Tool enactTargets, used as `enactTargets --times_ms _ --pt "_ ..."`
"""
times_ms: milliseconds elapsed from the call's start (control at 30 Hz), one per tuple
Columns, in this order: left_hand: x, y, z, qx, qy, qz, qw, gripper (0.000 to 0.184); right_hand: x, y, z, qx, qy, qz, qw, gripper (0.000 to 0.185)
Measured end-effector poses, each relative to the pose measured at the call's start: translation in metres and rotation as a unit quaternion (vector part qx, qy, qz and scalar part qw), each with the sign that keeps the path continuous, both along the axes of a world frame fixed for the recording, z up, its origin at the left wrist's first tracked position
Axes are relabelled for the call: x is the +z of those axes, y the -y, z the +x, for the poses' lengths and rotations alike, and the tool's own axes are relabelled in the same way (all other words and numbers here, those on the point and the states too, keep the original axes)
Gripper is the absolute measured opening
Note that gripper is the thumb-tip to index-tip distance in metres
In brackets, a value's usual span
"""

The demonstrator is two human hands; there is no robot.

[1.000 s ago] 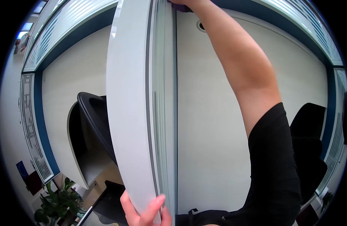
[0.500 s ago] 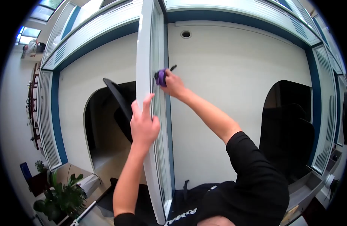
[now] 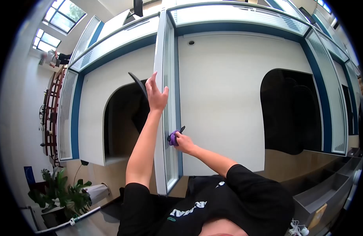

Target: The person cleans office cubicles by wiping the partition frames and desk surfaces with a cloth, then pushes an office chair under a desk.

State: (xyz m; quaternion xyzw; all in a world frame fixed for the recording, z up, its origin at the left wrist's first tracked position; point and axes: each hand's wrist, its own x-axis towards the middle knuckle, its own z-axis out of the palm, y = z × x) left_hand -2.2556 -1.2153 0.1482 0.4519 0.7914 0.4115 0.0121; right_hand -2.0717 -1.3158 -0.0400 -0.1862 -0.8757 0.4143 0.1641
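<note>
A tall-looking white partition [image 3: 161, 118] with a glass, striped side [image 3: 171, 102] runs between two pale desks. My left hand [image 3: 156, 94] rests at the partition's top edge, its fingers apart and nothing held. Lower down, on the right side of the partition, my right hand [image 3: 184, 142] is closed round a purple and black tool [image 3: 174, 138]. The tool touches or nearly touches the striped glass side, and a dark handle-like part sticks out past the hand. What the tool is I cannot make out.
The right desk [image 3: 225, 102] has a round cable hole; a dark chair [image 3: 293, 114] stands in its cutout. Left are another desk [image 3: 93, 102], a black chair back [image 3: 138, 84] and a plant [image 3: 61, 192]. A person [image 3: 51, 58] is far off at the upper left.
The right hand with the purple tool has come down along the partition towards my body. The left hand, earlier at the partition's near part, is now farther up. The view has widened.
</note>
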Motion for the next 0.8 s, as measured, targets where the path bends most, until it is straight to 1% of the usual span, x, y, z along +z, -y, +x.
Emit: enactTargets --times_ms 33,67,100,167,200,233,267,300,333,367,400,433,500,533,567,633,667,700,800 --pt "0.01 0.029 0.014 0.007 0.002 -0.003 1.0 0.077 -0.002 0.019 0.012 0.017 -0.004 -0.001 1.0 0.021" --pt "0.02 0.06 0.023 -0.022 -0.073 0.023 0.997 0.074 0.008 0.032 0.025 0.036 0.014 -0.012 0.999 0.021" --pt "0.024 0.092 0.03 -0.05 -0.148 0.048 0.987 0.071 0.005 0.045 0.034 0.043 0.014 -0.012 0.999 0.021" --pt "0.024 0.162 0.039 -0.025 -0.1 0.054 0.993 0.069 -0.001 0.074 0.046 0.059 0.006 -0.027 0.998 0.022" --pt "0.024 0.198 0.045 0.015 -0.051 0.048 0.997 0.072 -0.005 0.083 0.053 0.059 -0.039 -0.038 0.997 0.022" --pt "0.018 0.241 0.044 0.058 -0.03 0.046 0.997 0.075 0.003 0.092 0.056 0.062 -0.059 -0.03 0.996 0.02" --pt "0.011 0.282 0.045 0.106 0.009 0.037 0.994 0.078 -0.001 0.098 0.06 0.093 -0.027 -0.025 0.995 0.019" --pt "0.005 0.323 0.048 0.149 0.06 0.047 0.986 0.081 0.005 0.103 0.061 0.093 -0.011 -0.036 0.995 0.02" --pt "-0.006 0.365 0.049 0.193 0.106 0.061 0.974 0.083 0.007 0.103 0.06 0.117 -0.005 -0.062 0.991 0.024" --pt "-0.024 0.41 0.051 0.223 0.15 0.086 0.959 0.083 -0.001 0.102 0.059 0.13 -0.019 -0.038 0.991 0.025" --pt "-0.03 0.452 0.06 0.263 0.196 0.09 0.94 0.084 0.011 0.099 0.059 0.14 0.005 -0.021 0.99 0.028" --pt "-0.038 0.487 0.074 0.335 0.223 0.082 0.912 0.085 0.017 0.093 0.056 0.146 0.0 -0.016 0.989 0.028" --pt "-0.061 0.562 0.103 0.411 0.204 0.048 0.887 0.084 0.022 0.099 0.06 0.186 0.047 0.032 0.981 0.03" --pt "-0.072 0.591 0.123 0.446 0.222 0.067 0.865 0.084 0.02 0.105 0.058 0.165 0.049 0.02 0.985 0.032" --pt "-0.089 0.622 0.144 0.453 0.227 0.067 0.859 0.084 0.021 0.11 0.057 0.158 0.071 0.021 0.985 0.034" --pt "-0.131 0.679 0.172 0.513 0.251 0.029 0.82 0.084 0.015 0.117 0.058 0.167 0.106 0.032 0.98 0.038" --pt "-0.154 0.701 0.184 0.515 0.265 0.014 0.815 0.084 0.014 0.118 0.061 0.179 0.117 0.024 0.977 0.041" --pt "-0.172 0.72 0.2 0.518 0.279 -0.004 0.809 0.084 0.018 0.124 0.062 0.167 0.143 0.025 0.975 0.044" --pt "-0.198 0.765 0.237 0.495 0.417 -0.024 0.762 0.083 0.016 0.139 0.066 0.131 0.151 0.017 0.98 0.044"
